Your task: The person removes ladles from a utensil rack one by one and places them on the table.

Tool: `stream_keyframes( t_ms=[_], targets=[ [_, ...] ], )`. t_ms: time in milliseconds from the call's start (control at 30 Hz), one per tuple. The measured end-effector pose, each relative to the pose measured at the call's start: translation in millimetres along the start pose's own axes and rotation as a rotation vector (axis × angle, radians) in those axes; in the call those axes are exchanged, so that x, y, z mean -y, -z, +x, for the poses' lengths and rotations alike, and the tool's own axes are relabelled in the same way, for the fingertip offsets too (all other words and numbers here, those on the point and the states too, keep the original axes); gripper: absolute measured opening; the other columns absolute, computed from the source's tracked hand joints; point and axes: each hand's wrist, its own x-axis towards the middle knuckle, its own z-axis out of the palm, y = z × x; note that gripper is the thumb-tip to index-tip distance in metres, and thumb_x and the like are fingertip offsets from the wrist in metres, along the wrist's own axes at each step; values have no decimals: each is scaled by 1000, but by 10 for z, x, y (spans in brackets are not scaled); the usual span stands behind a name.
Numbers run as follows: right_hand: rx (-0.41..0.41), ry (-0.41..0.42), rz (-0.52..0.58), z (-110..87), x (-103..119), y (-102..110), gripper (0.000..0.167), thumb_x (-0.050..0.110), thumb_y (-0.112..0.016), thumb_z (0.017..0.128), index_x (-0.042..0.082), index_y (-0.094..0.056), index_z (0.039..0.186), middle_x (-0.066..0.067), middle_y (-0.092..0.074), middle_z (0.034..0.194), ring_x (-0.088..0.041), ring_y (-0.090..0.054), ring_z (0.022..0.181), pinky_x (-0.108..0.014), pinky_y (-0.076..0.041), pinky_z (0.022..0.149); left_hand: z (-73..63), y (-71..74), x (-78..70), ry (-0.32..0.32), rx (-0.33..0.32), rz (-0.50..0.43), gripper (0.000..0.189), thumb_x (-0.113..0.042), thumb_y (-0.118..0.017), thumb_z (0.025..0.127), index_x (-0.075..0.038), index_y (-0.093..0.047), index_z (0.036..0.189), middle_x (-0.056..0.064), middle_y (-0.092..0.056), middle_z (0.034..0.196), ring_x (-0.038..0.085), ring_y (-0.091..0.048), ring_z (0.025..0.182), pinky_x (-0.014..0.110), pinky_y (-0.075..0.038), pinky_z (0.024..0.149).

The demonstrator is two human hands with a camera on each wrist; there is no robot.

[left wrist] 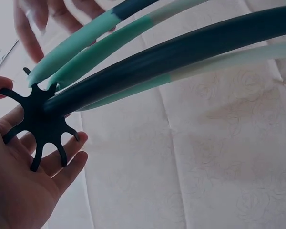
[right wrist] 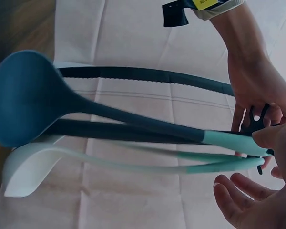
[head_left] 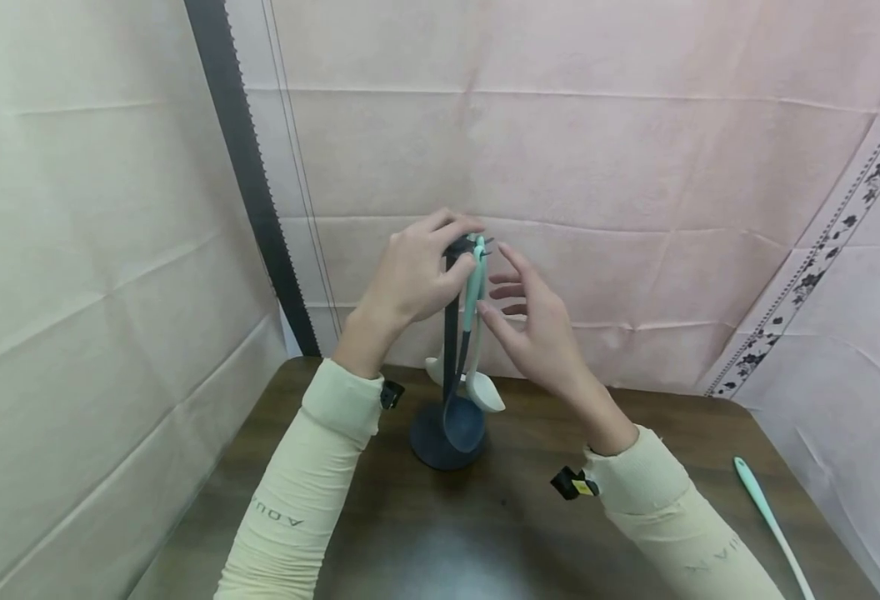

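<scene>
A dark utensil stand (head_left: 431, 450) with a round base and a crown of hooks (left wrist: 36, 117) stands upright on the table. My left hand (head_left: 417, 271) holds the crown, thumb at one hook and fingers around its far side. From the hooks hang a dark blue ladle (right wrist: 26, 98) with a mint handle and a white ladle (head_left: 487, 393) with a mint handle. A third, pale utensil (left wrist: 214, 66) with a mint handle hangs behind the post. Just right of the handles my right hand (head_left: 533, 325) has its fingers spread, holding nothing.
On the right side of the brown table (head_left: 515, 533) lies a long utensil with a mint handle (head_left: 757, 493), its far end cut off by the frame. Pale cloth (head_left: 597, 158) hangs behind the table and at both sides.
</scene>
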Motion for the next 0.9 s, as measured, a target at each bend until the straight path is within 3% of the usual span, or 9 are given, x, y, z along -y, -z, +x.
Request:
stream_keyframes(
  t_ms=[300,500,700,900],
  targets=[
    [-108,14,9,141,54,-121,61,16,-73,100,12,-49,155,-19,-68,118,-26,-73,96,-43,-64,81,-10,7,-39,-7,26,55,48,-37,-49,98,-24,-71,139,-4,-64,138,21,-64,124,42,-54,97],
    [-147,57,4,154,111,-185,59,10,-74,97,9,-52,151,-14,-68,109,-22,-72,89,-37,-64,77,-6,-18,-42,-20,8,44,49,-40,-49,98,-21,-72,137,-2,-65,137,23,-63,126,42,-53,99],
    [-147,35,-14,172,157,-222,56,7,-72,98,8,-51,150,-13,-70,109,-23,-75,91,-36,-65,76,-2,-20,-54,-29,-6,44,48,-49,-51,103,-20,-75,133,-1,-67,133,21,-64,123,41,-53,98],
    [-130,59,-47,173,128,-201,53,7,-70,99,10,-52,148,-14,-71,103,-23,-76,81,-36,-64,68,-5,25,-121,29,34,35,43,-36,-54,102,-21,-73,138,-4,-65,139,21,-63,128,39,-53,100]
  ],
)
